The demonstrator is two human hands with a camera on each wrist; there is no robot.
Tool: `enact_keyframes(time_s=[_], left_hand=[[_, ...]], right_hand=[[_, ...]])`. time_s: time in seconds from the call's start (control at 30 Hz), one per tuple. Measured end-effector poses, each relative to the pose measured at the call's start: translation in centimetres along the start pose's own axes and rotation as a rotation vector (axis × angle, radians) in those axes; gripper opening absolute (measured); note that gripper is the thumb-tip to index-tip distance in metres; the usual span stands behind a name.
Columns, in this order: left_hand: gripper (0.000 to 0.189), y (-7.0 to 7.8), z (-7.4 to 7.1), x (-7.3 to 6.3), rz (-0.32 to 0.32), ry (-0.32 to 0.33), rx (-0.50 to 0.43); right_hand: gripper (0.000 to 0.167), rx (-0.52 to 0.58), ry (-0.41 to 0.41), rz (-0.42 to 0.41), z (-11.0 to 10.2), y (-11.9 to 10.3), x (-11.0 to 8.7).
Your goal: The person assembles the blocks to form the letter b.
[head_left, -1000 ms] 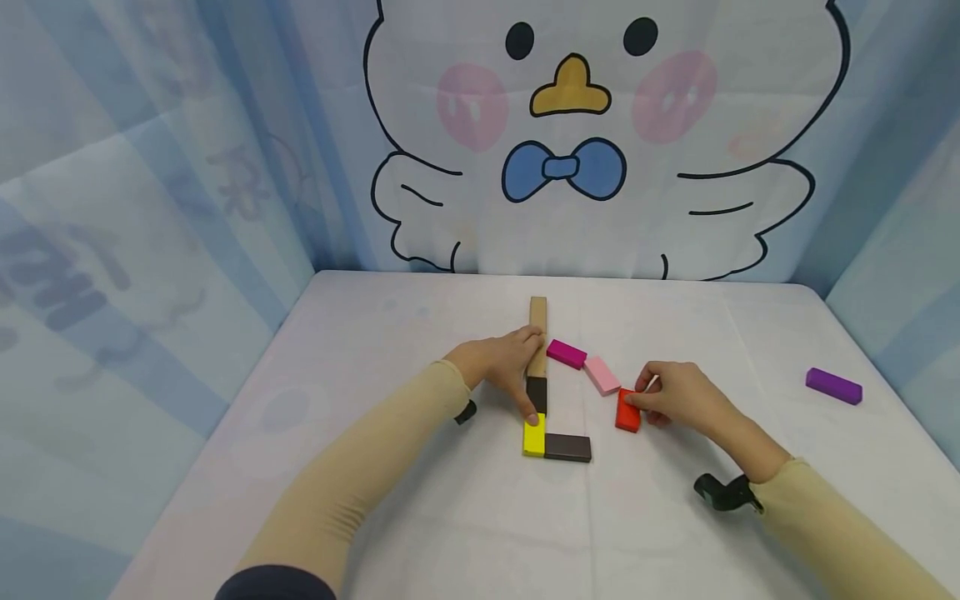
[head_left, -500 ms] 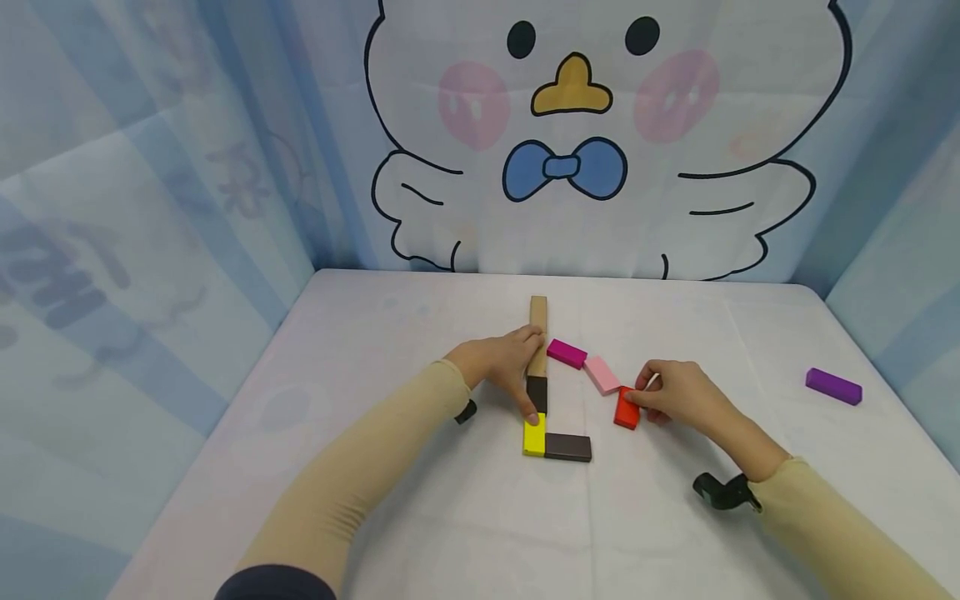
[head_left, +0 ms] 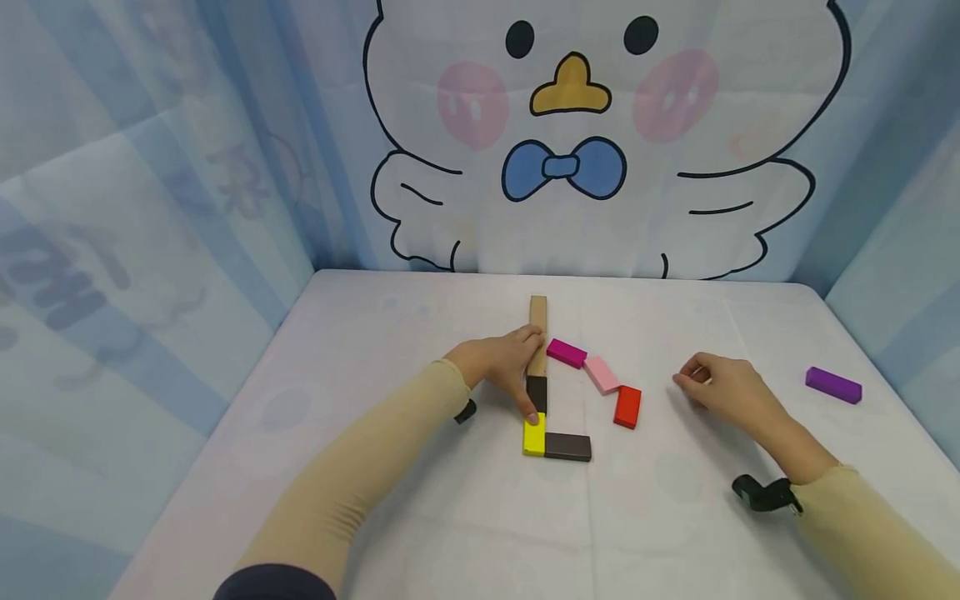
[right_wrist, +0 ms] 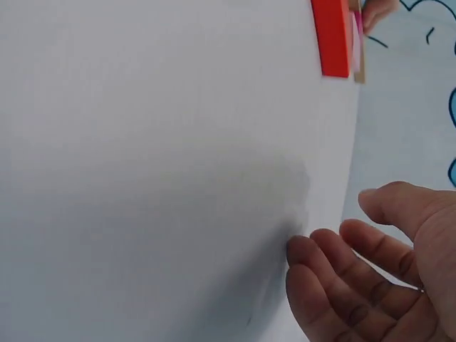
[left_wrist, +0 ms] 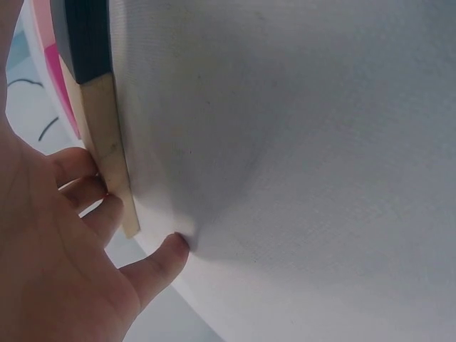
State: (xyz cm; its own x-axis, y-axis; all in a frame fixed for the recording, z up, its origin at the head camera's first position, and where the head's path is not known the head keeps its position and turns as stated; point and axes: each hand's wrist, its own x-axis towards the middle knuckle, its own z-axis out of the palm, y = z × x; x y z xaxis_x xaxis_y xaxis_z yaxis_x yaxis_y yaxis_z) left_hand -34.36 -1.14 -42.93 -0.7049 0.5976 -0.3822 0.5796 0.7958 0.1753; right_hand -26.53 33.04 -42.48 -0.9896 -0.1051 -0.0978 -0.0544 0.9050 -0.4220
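Note:
My left hand (head_left: 504, 364) spans a straight line of flat blocks. Its thumb touches the yellow block (head_left: 533, 445) and its fingertips rest by the tan blocks (head_left: 538, 312), with a black block (head_left: 537, 395) between. In the left wrist view, several fingertips lie along the tan block's side (left_wrist: 105, 128). A dark brown block (head_left: 568, 447) extends rightward from the yellow one. Magenta (head_left: 567, 353), pink (head_left: 602, 375) and red blocks (head_left: 627, 407) form a slanting chain. Right of the red block, my right hand (head_left: 727, 393) holds nothing, its fingers loosely bent.
A purple block (head_left: 834, 385) lies alone near the right edge of the white-covered table (head_left: 465, 533). Behind the table hangs a curtain (head_left: 570, 233) with a cartoon figure, and more curtain flanks both sides.
My right hand has let go of the red block and moved right, away from it. The red block now sits slightly turned. My left hand stays in place.

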Motion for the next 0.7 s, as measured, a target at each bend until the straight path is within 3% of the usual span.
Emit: enact_keyframes(time_s=[0.4,0.53,0.7], left_hand=[[0.14,0.0,-0.1,-0.1,-0.005,-0.004,-0.005],[0.14,0.1,0.0,-0.1,-0.006,-0.002,-0.005],[0.14,0.1,-0.1,-0.2,0.0,0.002,-0.02]], right_hand=[[0.047,-0.208,0.156,0.075,-4.1,9.9,-1.7],[0.05,-0.235,0.135,0.133,-4.5,11.9,-2.2],[0.049,-0.233,0.128,0.169,-4.6,12.8,-2.4]])
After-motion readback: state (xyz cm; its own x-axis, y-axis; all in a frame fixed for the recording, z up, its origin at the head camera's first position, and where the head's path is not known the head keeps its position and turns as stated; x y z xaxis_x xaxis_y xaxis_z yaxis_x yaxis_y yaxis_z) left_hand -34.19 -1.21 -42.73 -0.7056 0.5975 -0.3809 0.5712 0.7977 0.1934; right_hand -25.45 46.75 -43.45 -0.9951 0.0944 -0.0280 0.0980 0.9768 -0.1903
